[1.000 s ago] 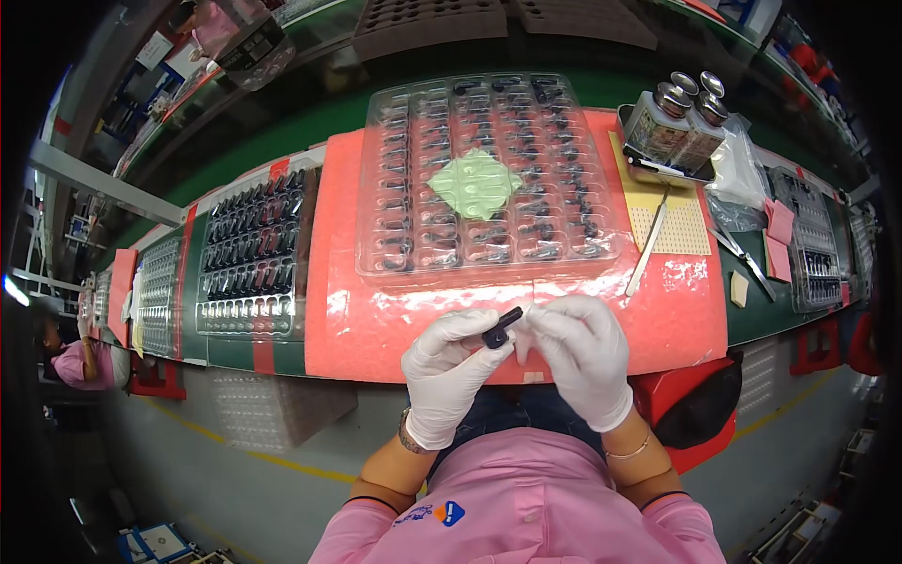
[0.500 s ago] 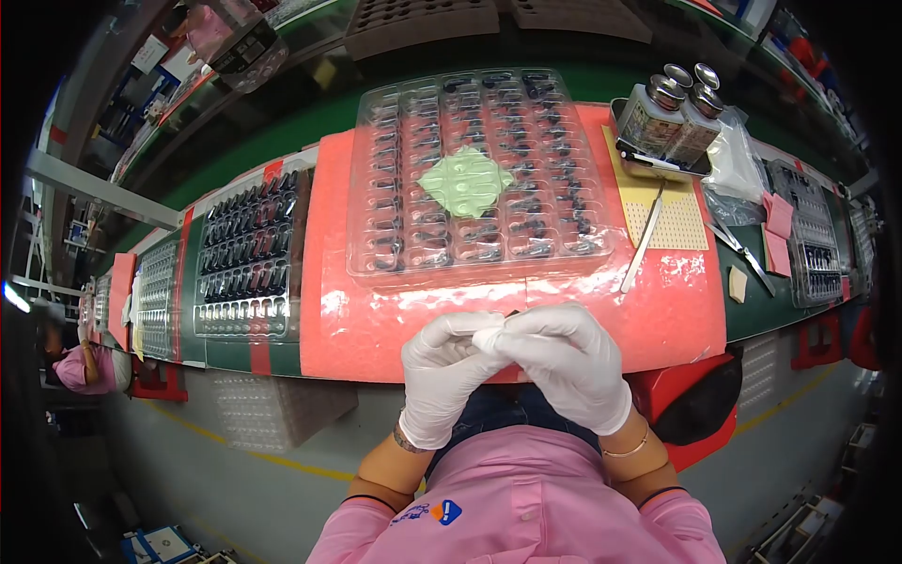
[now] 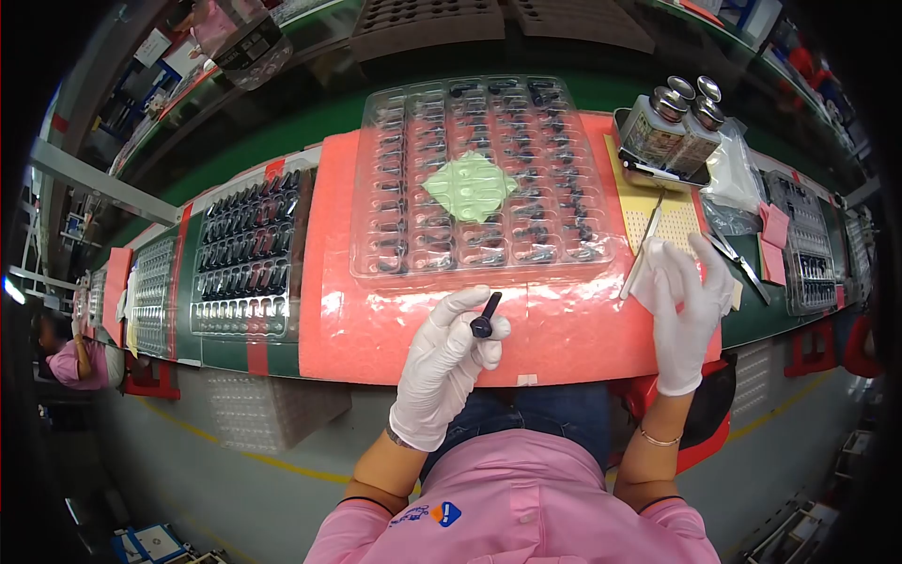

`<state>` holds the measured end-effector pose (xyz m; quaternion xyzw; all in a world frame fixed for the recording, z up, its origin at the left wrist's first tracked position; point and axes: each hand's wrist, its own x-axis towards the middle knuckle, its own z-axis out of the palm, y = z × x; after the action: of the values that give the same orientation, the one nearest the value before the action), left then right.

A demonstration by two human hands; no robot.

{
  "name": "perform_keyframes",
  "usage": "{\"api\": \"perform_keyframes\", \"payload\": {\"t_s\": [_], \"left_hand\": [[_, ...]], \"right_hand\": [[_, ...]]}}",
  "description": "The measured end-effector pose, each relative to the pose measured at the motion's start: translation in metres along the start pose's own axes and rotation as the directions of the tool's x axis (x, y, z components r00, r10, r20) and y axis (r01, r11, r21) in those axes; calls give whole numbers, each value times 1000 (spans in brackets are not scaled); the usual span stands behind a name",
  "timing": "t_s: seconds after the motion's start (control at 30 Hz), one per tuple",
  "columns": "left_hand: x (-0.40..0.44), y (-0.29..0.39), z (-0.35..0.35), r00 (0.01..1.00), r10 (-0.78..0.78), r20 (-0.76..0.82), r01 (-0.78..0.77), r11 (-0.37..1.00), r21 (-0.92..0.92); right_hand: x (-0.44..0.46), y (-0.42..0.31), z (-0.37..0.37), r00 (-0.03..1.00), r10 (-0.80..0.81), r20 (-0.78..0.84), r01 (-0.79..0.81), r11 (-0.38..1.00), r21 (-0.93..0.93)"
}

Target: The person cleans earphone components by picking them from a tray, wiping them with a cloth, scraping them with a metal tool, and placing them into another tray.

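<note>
My left hand (image 3: 446,362), in a white glove, pinches a small dark part (image 3: 483,325) shaped like an earbud, with a round head and a thin stem. The stem points up, over the front of the pink mat (image 3: 554,338). My gloved right hand (image 3: 689,315) is raised at the mat's right side, slightly blurred. A thin white cloth (image 3: 643,293) hangs at its thumb and fingers. Tweezers (image 3: 642,246) lie just behind it. Beyond my hands sits a clear tray (image 3: 365,254) of similar dark parts, with a green diamond-shaped piece (image 3: 468,187) showing on it.
Two metal-capped bottles (image 3: 672,127) stand in a small tray on a yellow dotted sheet (image 3: 681,221). Scissors (image 3: 740,263) and pink pads (image 3: 773,235) lie right. More part trays (image 3: 242,254) line the left bench. A person (image 3: 80,362) sits far left.
My hands have separated. The left stays near the mat's front edge, the dark part now plainly visible. The right has swung right and up toward the tweezers.
</note>
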<state>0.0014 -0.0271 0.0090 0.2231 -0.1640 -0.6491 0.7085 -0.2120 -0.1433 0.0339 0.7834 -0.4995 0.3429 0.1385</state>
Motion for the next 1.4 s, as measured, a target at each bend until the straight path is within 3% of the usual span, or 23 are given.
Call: {"api": "perform_keyframes", "payload": {"t_s": [0.03, 0.13, 0.17, 0.23, 0.27, 0.33, 0.43, 0.5, 0.57, 0.6, 0.7, 0.87, 1.0, 1.17, 1.27, 1.4], "left_hand": [[0, 1, 2, 999, -48, 0, 48, 998, -40], [0, 2, 9, 994, -99, -42, 96, 992, -80], [1, 0, 11, 990, -130, -58, 124, 987, -101], [1, -3, 6, 992, -123, -7, 122, 990, -75], [0, -3, 1, 995, -99, 16, 100, 994, -46], [-1, -5, 1, 995, -82, 52, 83, 996, -17], [-3, -5, 5, 995, 91, -30, -78, 951, 298], [-3, -6, 5, 990, 138, -33, -114, 910, 398], [-3, -9, 5, 971, 235, -28, -176, 794, 581], [-1, -10, 5, 970, 241, -28, -181, 794, 580], [2, -12, 4, 940, 337, 53, -273, 650, 709], [3, -13, 8, 940, 340, -26, -220, 664, 715], [3, -14, 12, 931, 365, 3, -248, 626, 739], [-1, -14, 13, 907, 411, 98, -316, 507, 802], [-4, -16, 15, 886, 451, 112, -342, 470, 814], [-8, -7, 8, 831, 533, 159, -408, 390, 825]], "right_hand": [[2, 2, 2, 1000, 3, -4, -3, 1000, -6], [8, 13, 10, 993, 114, -21, -95, 903, 419], [12, 15, 11, 992, 123, -36, -99, 913, 396], [20, 15, 17, 924, 265, 276, -380, 539, 752], [21, 21, 25, 923, 283, 259, -378, 549, 746], [25, 28, 36, 820, 148, 553, -572, 197, 796], [29, 25, 33, 813, 100, 574, -573, 320, 755], [32, 16, 30, 803, 68, 592, -571, 375, 730], [36, 2, 17, 727, 104, 678, -678, 264, 686], [37, -3, 12, 687, 114, 718, -723, 207, 659], [30, -15, 0, 754, 52, 655, -657, 89, 749], [17, -41, -13, 752, -153, 641, -656, -79, 751], [12, -49, -8, 723, -259, 641, -665, -11, 746], [10, -58, -6, 702, -225, 676, -677, 87, 731], [6, -67, -6, 815, -183, 550, -478, 325, 816], [3, -73, -2, 884, -159, 439, -326, 462, 825]]}}
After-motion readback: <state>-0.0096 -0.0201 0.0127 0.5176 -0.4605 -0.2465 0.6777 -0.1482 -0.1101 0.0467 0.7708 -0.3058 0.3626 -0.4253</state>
